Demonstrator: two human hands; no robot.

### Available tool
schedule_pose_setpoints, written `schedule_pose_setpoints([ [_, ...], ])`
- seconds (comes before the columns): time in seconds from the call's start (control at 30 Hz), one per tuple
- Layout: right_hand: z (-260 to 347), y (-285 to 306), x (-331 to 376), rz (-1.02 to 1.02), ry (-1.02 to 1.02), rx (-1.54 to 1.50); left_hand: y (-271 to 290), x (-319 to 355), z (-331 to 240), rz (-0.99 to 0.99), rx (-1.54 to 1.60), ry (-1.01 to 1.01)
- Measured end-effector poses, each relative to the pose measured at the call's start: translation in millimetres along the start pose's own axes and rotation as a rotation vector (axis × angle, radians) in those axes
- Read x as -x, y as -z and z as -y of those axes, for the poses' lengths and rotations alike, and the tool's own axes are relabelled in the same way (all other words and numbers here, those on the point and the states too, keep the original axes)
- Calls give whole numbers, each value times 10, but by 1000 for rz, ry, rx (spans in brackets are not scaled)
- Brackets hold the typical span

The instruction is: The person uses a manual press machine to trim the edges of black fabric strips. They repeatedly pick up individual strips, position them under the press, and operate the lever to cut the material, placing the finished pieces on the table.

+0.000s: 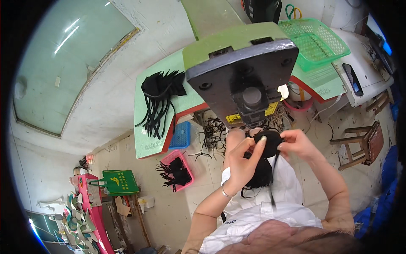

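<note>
White garment (270,211) lying nearest camera, across lap. Left hand (244,163) pinching edge of black piece (269,143) between thumb and forefinger; right hand (297,144) gripping opposite edge, fingers curled tight. Piece hanging just below green machine head (241,63), black straps dangling down. Step judged: aligning piece under machine. Next move likely needing steady two-hand hold, fingers clear of press. Pink basket (177,169) sitting on floor.

Piece: small black oval piece of soft material (270,142), flat and dark, matte surface.
Pose: held up in the air, face roughly toward the camera, just below the dark underside of the machine head.
Strips: thin black strips (264,175) hang down from it in a loose bunch over the lap.
Grip: pinched at both edges, left and right.
</note>
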State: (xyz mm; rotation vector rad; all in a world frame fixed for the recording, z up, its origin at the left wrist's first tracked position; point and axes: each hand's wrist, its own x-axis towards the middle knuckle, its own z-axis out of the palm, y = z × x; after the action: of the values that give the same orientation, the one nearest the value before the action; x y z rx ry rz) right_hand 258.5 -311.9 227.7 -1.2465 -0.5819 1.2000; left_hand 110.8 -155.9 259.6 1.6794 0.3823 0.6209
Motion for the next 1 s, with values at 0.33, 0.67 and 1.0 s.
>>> schedule_pose_setpoints([
  [0.33,612,-91,104,-154,154,336,70,-163,-42,4,300,232],
  [0.67,737,-218,-148,-69,130,378,225,-66,-138,-112,269,237],
  [1.0,1095,-451,-468,157,209,457,512,-235,-154,84,99,187],
])
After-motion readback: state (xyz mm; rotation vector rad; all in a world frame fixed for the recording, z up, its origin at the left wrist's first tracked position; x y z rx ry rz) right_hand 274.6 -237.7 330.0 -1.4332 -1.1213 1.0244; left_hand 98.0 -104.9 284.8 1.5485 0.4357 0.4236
